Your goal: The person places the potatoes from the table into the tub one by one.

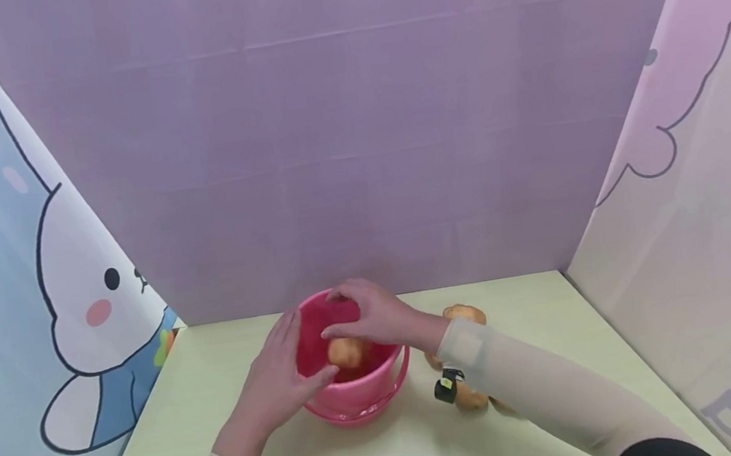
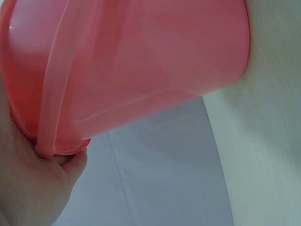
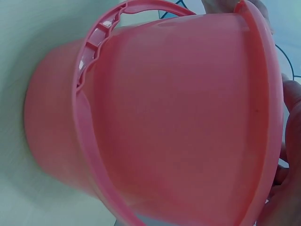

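Note:
A pink plastic bucket [image 1: 357, 392] stands upright on the table, its carrying handle [image 3: 84, 94] hanging down over the outside. My left hand [image 1: 277, 377] holds the rim at the left, the thumb lying at the front edge. In the left wrist view, part of that hand [image 2: 37, 183] wraps the rim beside the handle's joint. Inside the bucket lies a tan, rounded lump [image 1: 346, 352]. Over the bucket's mouth is my right hand [image 1: 378, 313], thumb and fingers spread apart with nothing between them. The thumb is just above the lump in the head view.
Several similar tan lumps [image 1: 463, 313] lie on the table [image 1: 523, 300] to the bucket's right, partly hidden by my right forearm. A purple backdrop [image 1: 356, 146] rises behind the table, with printed cartoon panels [image 1: 95, 289] at both sides.

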`<move>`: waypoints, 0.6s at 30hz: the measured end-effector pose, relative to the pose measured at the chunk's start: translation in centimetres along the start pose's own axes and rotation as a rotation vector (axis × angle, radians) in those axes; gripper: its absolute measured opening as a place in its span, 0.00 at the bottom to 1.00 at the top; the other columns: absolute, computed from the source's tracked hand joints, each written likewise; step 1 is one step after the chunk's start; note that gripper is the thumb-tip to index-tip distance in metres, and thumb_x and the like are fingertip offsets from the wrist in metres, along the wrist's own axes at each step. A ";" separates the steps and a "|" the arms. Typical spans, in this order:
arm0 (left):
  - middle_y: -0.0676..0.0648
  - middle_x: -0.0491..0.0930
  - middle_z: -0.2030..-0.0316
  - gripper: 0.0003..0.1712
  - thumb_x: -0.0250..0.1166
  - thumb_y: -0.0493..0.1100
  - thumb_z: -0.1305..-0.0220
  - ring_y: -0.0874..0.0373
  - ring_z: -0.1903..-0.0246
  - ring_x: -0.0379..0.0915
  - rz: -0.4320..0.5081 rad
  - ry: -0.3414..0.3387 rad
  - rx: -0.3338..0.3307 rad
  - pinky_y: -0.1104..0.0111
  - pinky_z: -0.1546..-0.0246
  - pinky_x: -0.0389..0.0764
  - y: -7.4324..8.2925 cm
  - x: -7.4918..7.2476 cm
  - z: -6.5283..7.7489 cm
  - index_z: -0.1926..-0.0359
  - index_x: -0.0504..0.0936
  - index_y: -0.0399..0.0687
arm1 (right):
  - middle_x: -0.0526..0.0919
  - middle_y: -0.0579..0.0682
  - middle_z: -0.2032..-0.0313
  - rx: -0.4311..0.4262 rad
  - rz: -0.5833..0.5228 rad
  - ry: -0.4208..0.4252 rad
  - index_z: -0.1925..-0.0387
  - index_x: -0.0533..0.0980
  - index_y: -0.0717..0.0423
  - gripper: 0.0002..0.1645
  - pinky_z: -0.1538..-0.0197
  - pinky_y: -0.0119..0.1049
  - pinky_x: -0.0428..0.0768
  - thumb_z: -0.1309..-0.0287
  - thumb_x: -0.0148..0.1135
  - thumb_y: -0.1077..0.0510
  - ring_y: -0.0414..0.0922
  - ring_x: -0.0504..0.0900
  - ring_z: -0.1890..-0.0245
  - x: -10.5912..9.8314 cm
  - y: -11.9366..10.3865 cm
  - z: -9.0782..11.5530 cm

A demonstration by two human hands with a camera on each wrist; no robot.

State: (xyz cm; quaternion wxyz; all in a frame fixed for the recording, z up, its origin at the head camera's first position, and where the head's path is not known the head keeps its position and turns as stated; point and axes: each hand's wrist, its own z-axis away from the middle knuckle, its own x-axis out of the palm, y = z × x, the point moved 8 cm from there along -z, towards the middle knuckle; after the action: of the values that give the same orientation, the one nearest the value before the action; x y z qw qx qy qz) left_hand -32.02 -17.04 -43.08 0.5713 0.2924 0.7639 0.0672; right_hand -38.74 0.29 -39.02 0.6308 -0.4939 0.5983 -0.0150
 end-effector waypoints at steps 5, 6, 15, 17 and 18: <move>0.43 0.61 0.16 0.74 0.81 0.74 0.44 0.40 0.21 0.61 0.012 0.003 -0.005 0.39 0.44 0.89 -0.1 0.1 0.0 0.11 0.53 0.47 | 0.82 0.41 0.36 0.017 0.003 -0.002 0.32 0.80 0.40 0.39 0.46 0.41 0.90 0.41 0.83 0.34 0.44 0.78 0.35 -0.1 0.0 0.1; 0.43 0.61 0.17 0.74 0.80 0.75 0.45 0.40 0.21 0.62 0.015 0.004 -0.001 0.40 0.45 0.89 -0.1 0.1 -0.1 0.10 0.53 0.48 | 0.82 0.42 0.35 0.017 0.005 -0.003 0.32 0.80 0.40 0.40 0.46 0.41 0.90 0.41 0.83 0.33 0.44 0.78 0.35 -0.1 0.0 0.2; 0.44 0.61 0.17 0.74 0.81 0.73 0.45 0.40 0.22 0.62 0.021 0.002 -0.003 0.40 0.46 0.90 0.0 0.1 -0.2 0.10 0.53 0.49 | 0.82 0.40 0.38 0.019 0.004 0.021 0.33 0.80 0.37 0.38 0.49 0.39 0.90 0.42 0.83 0.33 0.42 0.79 0.38 -1.2 0.2 0.9; 0.44 0.61 0.17 0.73 0.81 0.74 0.44 0.40 0.21 0.61 0.021 0.002 -0.004 0.40 0.45 0.89 0.0 0.1 -0.1 0.10 0.53 0.49 | 0.82 0.37 0.40 0.008 0.003 0.031 0.35 0.81 0.36 0.37 0.50 0.39 0.90 0.41 0.82 0.32 0.41 0.79 0.39 -1.7 0.2 1.2; 0.43 0.61 0.17 0.73 0.80 0.74 0.44 0.40 0.21 0.61 0.021 0.001 -0.004 0.39 0.45 0.89 0.0 0.1 -0.1 0.10 0.53 0.48 | 0.81 0.35 0.42 0.005 0.001 0.034 0.35 0.81 0.36 0.36 0.50 0.39 0.90 0.41 0.81 0.31 0.40 0.79 0.40 -2.0 0.2 1.4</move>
State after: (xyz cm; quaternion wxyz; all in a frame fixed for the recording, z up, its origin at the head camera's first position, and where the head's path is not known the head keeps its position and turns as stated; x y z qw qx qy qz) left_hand -32.13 -16.95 -43.09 0.5705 0.2993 0.7612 0.0746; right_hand -38.39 2.42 -38.01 0.6217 -0.4919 0.6090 -0.0244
